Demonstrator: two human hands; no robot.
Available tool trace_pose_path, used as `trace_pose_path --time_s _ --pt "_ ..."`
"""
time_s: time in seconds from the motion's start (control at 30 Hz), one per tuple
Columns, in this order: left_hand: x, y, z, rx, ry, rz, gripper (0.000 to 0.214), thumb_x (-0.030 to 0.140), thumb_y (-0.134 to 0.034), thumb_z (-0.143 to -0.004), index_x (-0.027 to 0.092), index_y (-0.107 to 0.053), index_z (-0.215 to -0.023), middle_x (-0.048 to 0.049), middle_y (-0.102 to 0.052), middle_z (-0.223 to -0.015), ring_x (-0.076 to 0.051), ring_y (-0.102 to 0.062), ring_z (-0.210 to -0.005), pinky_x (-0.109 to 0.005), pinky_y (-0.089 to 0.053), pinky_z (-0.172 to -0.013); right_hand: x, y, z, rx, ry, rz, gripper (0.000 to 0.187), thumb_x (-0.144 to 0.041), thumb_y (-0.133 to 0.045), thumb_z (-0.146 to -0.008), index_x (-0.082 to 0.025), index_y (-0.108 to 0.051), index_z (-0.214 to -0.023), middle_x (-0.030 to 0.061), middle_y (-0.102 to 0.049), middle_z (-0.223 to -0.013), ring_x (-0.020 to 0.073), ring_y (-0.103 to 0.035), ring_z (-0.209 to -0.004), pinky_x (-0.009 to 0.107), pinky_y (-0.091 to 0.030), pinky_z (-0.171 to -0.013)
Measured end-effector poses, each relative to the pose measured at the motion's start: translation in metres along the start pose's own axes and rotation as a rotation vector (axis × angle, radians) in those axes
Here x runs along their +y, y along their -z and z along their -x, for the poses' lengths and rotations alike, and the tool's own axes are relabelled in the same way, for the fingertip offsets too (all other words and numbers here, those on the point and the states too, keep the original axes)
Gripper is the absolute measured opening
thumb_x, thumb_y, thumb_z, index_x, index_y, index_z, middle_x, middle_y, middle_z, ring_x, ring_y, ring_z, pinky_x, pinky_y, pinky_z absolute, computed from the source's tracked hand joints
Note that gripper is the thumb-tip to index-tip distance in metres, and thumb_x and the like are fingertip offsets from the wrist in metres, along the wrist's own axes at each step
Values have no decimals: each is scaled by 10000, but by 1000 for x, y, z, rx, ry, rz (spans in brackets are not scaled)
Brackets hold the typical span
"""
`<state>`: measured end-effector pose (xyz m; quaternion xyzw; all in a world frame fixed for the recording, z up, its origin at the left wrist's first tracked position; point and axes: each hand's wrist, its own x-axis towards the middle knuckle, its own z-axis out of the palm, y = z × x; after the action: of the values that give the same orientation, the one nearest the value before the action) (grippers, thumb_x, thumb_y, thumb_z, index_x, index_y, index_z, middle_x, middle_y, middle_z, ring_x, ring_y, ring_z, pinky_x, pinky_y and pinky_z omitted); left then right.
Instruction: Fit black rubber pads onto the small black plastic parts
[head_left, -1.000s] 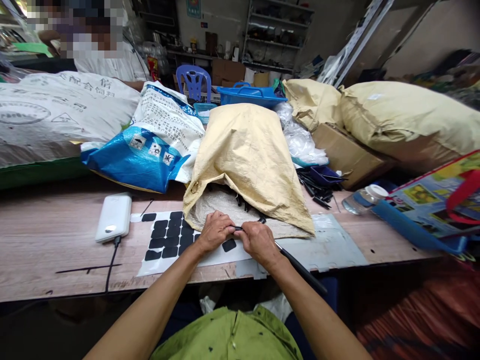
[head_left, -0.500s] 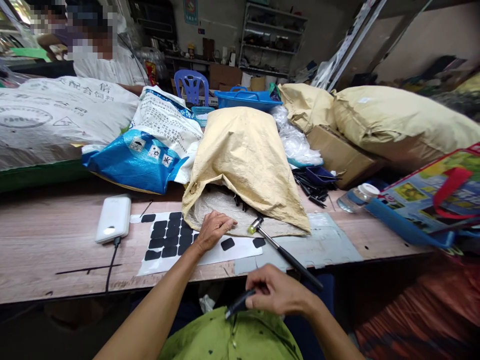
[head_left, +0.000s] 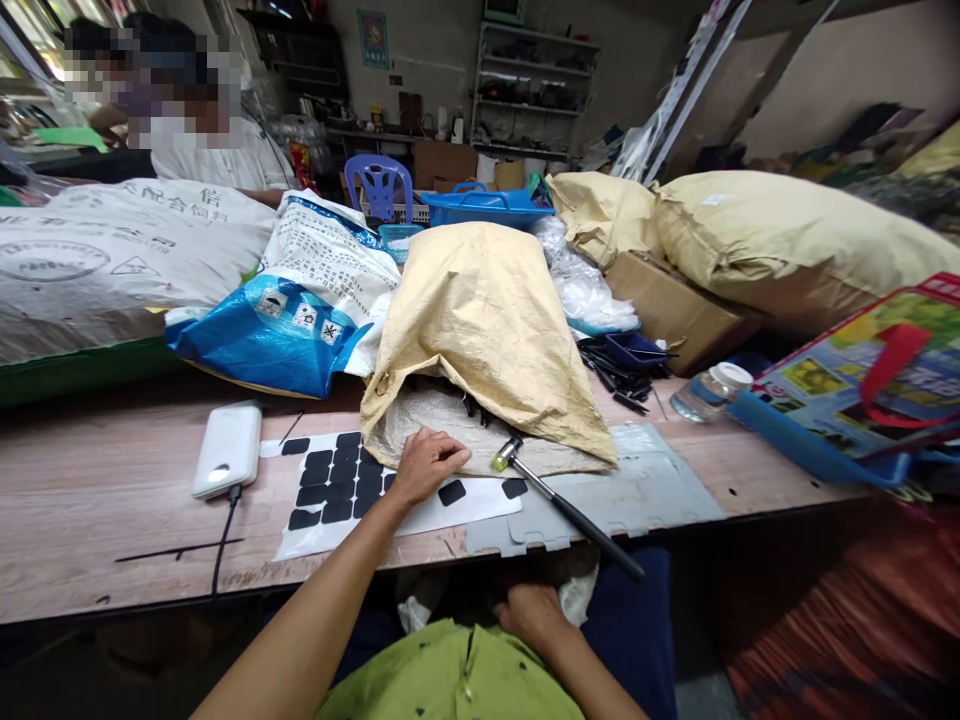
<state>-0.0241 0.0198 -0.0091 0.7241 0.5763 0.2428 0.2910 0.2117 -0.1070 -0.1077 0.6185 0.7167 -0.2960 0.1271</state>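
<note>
My left hand rests on the inner flap at the mouth of a tan woven sack, fingers loosely stretched to the right with nothing seen in them. Dark pieces show inside the sack's opening. Right of that hand lies a small hammer with a yellow-faced head and a black handle reaching over the table edge. Beneath its wrist is a white sheet of black rounded stickers. My right hand is low at my lap, below the table edge; its fingers are mostly hidden, and no held object shows.
A white power bank with a cable lies at left. Blue-and-white and white sacks stand behind it. At right are black pieces, a clear jar and a blue tray. A person in white sits beyond.
My right hand has moved down from in front of the table edge to my lap. The black curved object it held is out of sight. My left hand stays on the sack.
</note>
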Motion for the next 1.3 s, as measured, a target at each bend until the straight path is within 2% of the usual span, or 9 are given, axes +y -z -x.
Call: trace_pose_path --time_s 0.2,0.43,0.6,0.73,0.8,0.87,0.93,1.13,1.3 --pt "24 10 -44 26 416 20 310 523 -602 -853 280 -787 -900 -38 -791 -888 -281 -705 -889 -356 -462 -749 -1 21 22 2 149 -33 261 -337 -586 -883 -194 -781 -980 153 -778 -990 328 -726 -995 364 -501 -821" --pt "36 -4 -94 216 539 -157 455 576 -581 -835 194 -753 -1011 -231 -736 -1133 -413 -677 -1070 -439 -467 -787 -4 46 54 17 215 -58 193 -286 -609 -868 -203 -769 -934 124 -775 -937 292 -725 -937 311 -462 -748" --pt "23 -1 -78 180 462 -269 279 463 -614 -817 232 -734 -918 -154 -758 -1064 -360 -681 -1018 -384 -454 -746 1 66 73 17 249 -151 162 -282 -626 -860 -222 -756 -933 79 -757 -944 257 -698 -910 290 -434 -738" --pt "4 13 -43 62 232 -295 211 428 -623 -823 238 -710 -851 -61 -740 -929 -265 -665 -884 -327 -429 -704 7 105 82 85 383 -395 190 -289 -558 -938 -243 -738 -976 7 -729 -850 178 -653 -776 249 -425 -677" --pt "-2 15 -27 41 96 -276 199 411 -636 -828 226 -705 -851 -44 -714 -929 -232 -646 -861 -315 -432 -719 11 124 75 266 413 -457 263 -334 -493 -994 -221 -719 -921 19 -708 -836 181 -634 -777 266 -448 -708" --pt "-3 13 -16 33 -9 -260 171 379 -655 -826 218 -705 -854 -40 -694 -924 -224 -628 -880 -317 -440 -762 16 136 60 579 331 -429 247 -343 -497 -992 -211 -706 -1005 54 -704 -940 206 -630 -861 307 -474 -795" --pt "0 7 -11 33 -66 -255 146 356 -684 -815 220 -707 -866 -37 -688 -912 -231 -611 -913 -332 -437 -815 22 140 41 769 257 -297 239 -325 -547 -957 -196 -683 -1105 87 -677 -1024 241 -611 -967 354 -476 -882" --pt "5 -13 -14 57 -63 -184 194 412 -731 -822 262 -740 -945 -26 -709 -958 -256 -580 -993 -389 -390 -900 25 128 7 769 216 -61 127 -285 -574 -941 -201 -647 -1002 78 -630 -980 244 -571 -962 351 -455 -865" --pt "1 -16 -12 60 -44 -128 190 404 -740 -819 278 -761 -959 -21 -722 -965 -261 -570 -1013 -403 -365 -921 16 124 14 791 212 -198 159 -301 -493 -980 -205 -601 -914 68 -628 -919 230 -587 -888 331 -453 -798"
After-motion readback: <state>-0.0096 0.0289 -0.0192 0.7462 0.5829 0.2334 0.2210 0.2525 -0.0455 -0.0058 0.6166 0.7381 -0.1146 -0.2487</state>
